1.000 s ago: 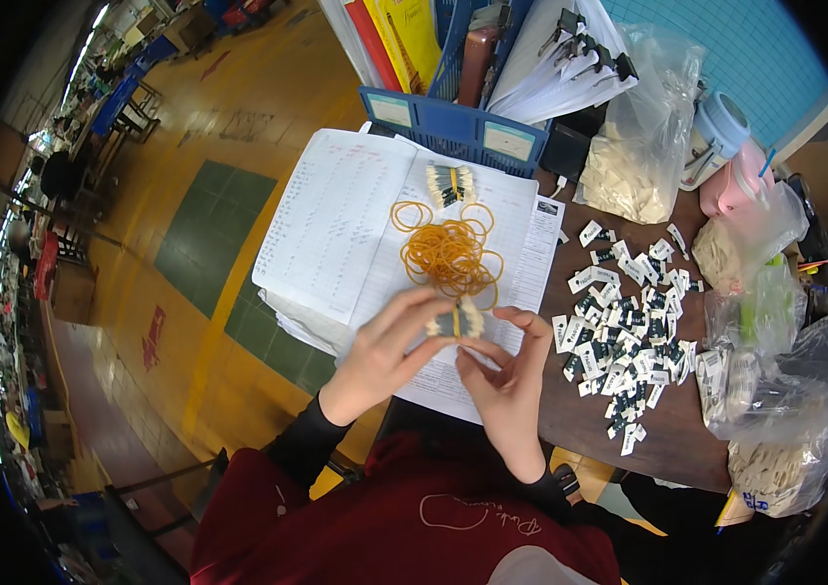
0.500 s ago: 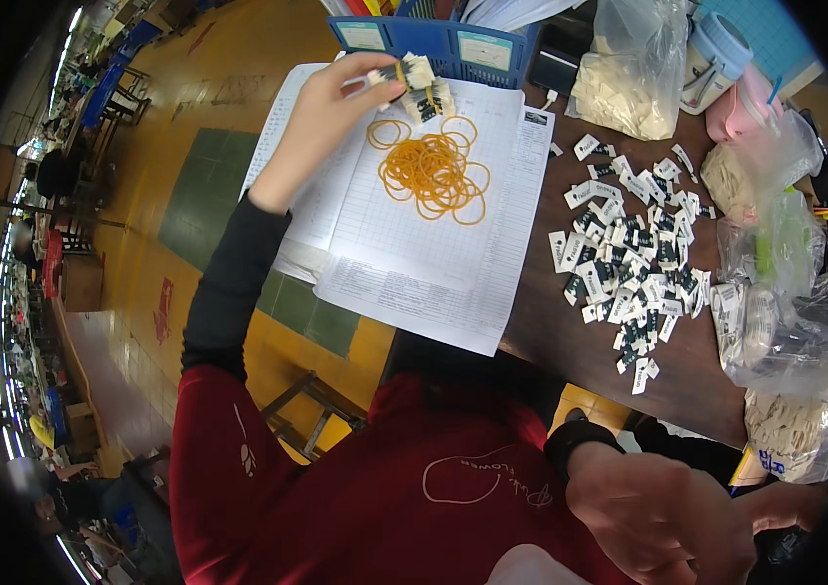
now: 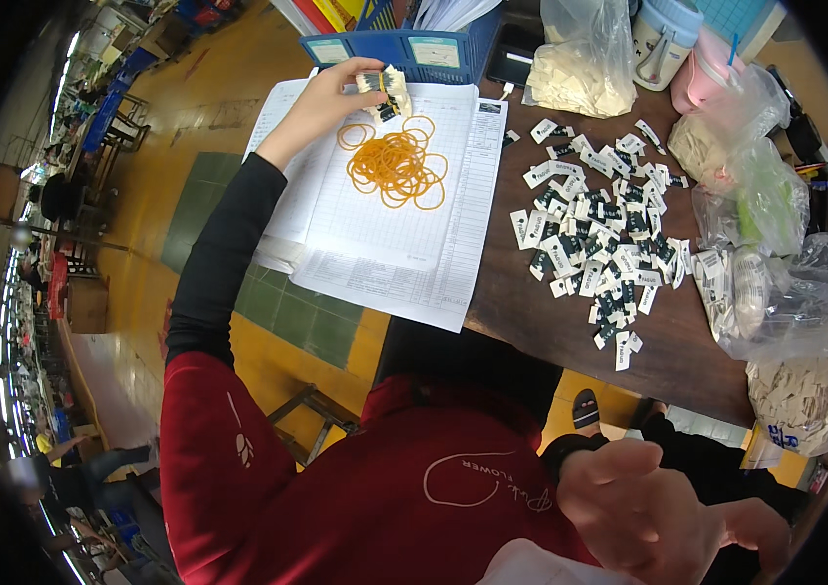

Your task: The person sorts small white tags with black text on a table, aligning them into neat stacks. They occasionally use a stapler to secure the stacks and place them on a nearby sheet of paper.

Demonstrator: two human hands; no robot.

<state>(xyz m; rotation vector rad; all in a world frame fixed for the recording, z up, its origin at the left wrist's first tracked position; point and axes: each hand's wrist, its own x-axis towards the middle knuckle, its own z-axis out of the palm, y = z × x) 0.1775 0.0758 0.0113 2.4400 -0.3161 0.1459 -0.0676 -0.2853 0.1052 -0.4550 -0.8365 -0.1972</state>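
Observation:
My left hand [image 3: 321,109] reaches to the far side of the paper sheets [image 3: 375,234], its fingers closed on a banded bundle of small black-and-white labels [image 3: 393,90]. A second bundle may lie against it; I cannot tell them apart clearly. Just nearer sits a loose heap of amber rubber bands [image 3: 396,168]. My right hand [image 3: 643,507] is raised close in at the lower right, its fingers apart and nothing visible in it. To the right of the papers, a scattered pile of loose labels [image 3: 601,239] covers part of the dark brown table [image 3: 516,312].
A blue file rack [image 3: 433,54] stands behind the papers, beside a black phone-like device [image 3: 512,57]. Clear plastic bags of labels [image 3: 585,83] line the back and right, with a grey-white flask [image 3: 663,44] and a pink cup [image 3: 702,78]. Tiled floor [image 3: 238,107] lies left.
The view has shifted, so the table's things sit further left. My left hand has lowered its bundle onto or against the other one. My right hand's fingers have spread differently.

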